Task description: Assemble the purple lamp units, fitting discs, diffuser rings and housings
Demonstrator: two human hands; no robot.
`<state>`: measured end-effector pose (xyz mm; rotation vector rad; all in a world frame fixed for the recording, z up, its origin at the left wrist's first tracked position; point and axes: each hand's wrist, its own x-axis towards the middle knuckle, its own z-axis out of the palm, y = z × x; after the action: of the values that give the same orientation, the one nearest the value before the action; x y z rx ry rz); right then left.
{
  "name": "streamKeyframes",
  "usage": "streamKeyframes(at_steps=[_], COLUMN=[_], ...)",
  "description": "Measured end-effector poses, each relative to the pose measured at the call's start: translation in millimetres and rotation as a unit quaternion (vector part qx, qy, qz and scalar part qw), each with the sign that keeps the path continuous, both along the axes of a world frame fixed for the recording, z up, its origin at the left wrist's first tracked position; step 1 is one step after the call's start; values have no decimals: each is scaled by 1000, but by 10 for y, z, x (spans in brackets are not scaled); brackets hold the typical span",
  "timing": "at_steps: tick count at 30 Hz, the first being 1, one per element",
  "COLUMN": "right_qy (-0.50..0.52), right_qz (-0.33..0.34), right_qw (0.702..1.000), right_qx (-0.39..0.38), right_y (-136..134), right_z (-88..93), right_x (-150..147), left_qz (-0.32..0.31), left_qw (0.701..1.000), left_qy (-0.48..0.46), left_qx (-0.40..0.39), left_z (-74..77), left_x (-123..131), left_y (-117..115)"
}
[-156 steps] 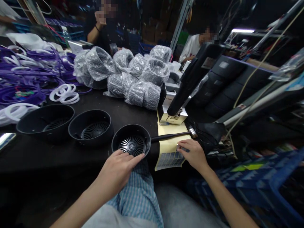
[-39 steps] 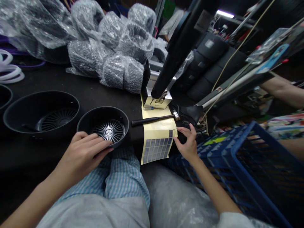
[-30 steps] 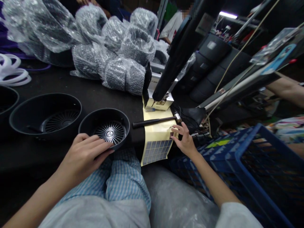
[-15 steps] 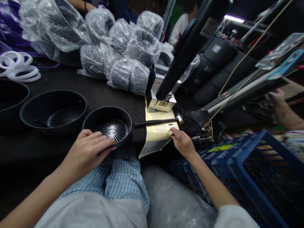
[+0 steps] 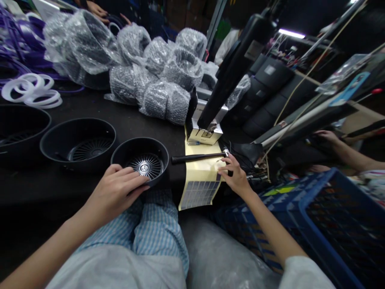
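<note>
My left hand (image 5: 116, 189) lies over the near rim of a black fan housing (image 5: 156, 150) with a silvery grille, fingers together and curled onto it. My right hand (image 5: 236, 176) is at the right edge of a yellow backing sheet (image 5: 201, 174), thumb and forefinger pinched on a small sticker. Rows of grey stickers (image 5: 200, 193) fill the sheet's lower part, which hangs over the table edge. A black-handled tool (image 5: 197, 157) with a metal head lies across the sheet, just above my right hand.
Two more black housings (image 5: 80, 144) (image 5: 18, 132) stand to the left. Bubble-wrapped parts (image 5: 156, 80) are piled behind, beside white rings (image 5: 33, 90). A black machine arm (image 5: 234, 68) leans over a white box (image 5: 204, 134). A blue crate (image 5: 315, 224) stands right, near another person's hand (image 5: 327, 136).
My right hand has shifted along the sheet's right edge, reaching up onto it, then settling in a pinch. The hanging sheet flexed and lies flat again. My left hand stayed on the housing.
</note>
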<state>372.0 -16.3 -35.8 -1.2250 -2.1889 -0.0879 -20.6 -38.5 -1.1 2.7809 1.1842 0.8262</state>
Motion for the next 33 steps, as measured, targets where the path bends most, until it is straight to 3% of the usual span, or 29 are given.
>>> streamKeyframes(at_steps=[10, 17, 25, 29, 33], right_qy=[23, 37, -36, -125, -174], right_qz=[19, -4, 1, 4, -16], right_qw=[997, 999, 999, 992, 977], right_qx=[-69, -34, -28, 24, 124], right_y=[-50, -24, 54, 36, -68], right_z=[54, -56, 196, 246, 125], right_x=[26, 32, -33, -122, -201], left_qz=[13, 17, 25, 24, 17], left_qw=[1000, 998, 998, 999, 999], left_qy=[-14, -54, -52, -41, -30], left_qx=[-7, -14, -17, -9, -1], left_z=[-48, -55, -37, -40, -41], left_x=[0, 20, 56, 58, 52], left_y=[-3, -6, -4, -3, 2])
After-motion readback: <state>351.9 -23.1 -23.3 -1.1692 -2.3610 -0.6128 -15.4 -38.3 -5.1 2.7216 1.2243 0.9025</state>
